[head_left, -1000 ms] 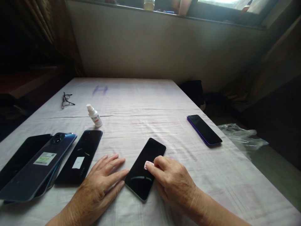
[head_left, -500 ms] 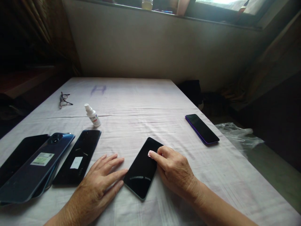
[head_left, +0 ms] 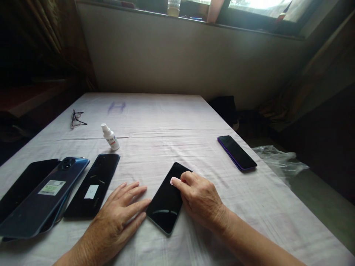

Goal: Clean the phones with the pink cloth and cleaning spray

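A black smartphone (head_left: 165, 203) lies screen up on the white cloth. My right hand (head_left: 201, 197) is closed over its upper right part, and a bit of pale pinkish cloth (head_left: 174, 180) shows at the fingertips against the screen. Most of that cloth is hidden in the fingers. My left hand (head_left: 120, 212) rests flat with spread fingers, their tips at the phone's left edge. Beside it lies a dark phone (head_left: 104, 173), back up with a small white label. A blue-black phone (head_left: 36, 208) with a sticker tops a pile at the far left.
A small white spray bottle (head_left: 111, 137) stands beyond the left hand. Folded eyeglasses (head_left: 77, 119) lie farther back. A purple-edged phone (head_left: 237, 153) lies near the table's right edge. Clear plastic (head_left: 280, 162) is beside the table, and a wall (head_left: 166, 59) rises behind it.
My right hand has slid slightly left across the phone screen with the cloth. My left hand and the phone stay in place. The view has tilted up a little.
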`<state>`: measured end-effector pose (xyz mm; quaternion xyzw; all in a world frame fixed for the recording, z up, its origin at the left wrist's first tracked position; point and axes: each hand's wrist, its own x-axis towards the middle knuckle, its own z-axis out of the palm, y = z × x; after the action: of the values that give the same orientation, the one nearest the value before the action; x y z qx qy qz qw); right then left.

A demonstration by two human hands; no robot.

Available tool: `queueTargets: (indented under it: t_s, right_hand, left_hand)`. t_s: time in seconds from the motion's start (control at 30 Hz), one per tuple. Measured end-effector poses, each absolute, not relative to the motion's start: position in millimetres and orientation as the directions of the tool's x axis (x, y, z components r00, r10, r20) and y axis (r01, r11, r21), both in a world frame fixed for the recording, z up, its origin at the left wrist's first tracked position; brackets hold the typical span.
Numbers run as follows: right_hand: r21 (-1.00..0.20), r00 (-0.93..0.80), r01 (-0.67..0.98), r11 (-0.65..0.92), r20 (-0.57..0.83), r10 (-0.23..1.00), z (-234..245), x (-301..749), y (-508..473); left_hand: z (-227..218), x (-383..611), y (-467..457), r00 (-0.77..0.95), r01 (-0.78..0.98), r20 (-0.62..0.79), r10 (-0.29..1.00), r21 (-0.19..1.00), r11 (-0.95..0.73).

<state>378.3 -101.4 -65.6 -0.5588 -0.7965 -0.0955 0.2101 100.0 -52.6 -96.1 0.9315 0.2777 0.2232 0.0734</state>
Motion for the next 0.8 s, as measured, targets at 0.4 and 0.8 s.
queueTargets:
  t_s: [0.4, 0.8]
  right_hand:
    - [-0.056, -0.343, 0.914, 0.403, 0.425, 0.838, -64.3, 370.2, -99.1]
    - [-0.036, -0.275, 0.949, 0.314, 0.398, 0.875, -71.0, 376.6, -78.7]
  left_hand:
    - [-95.8, 101.8, -53.0, 0.736, 0.485, 0.385, 0.557, 0.274, -0.830]
    - [-92.2, 104.1, -52.6, 0.740, 0.469, 0.404, 0.537, 0.262, -0.844]
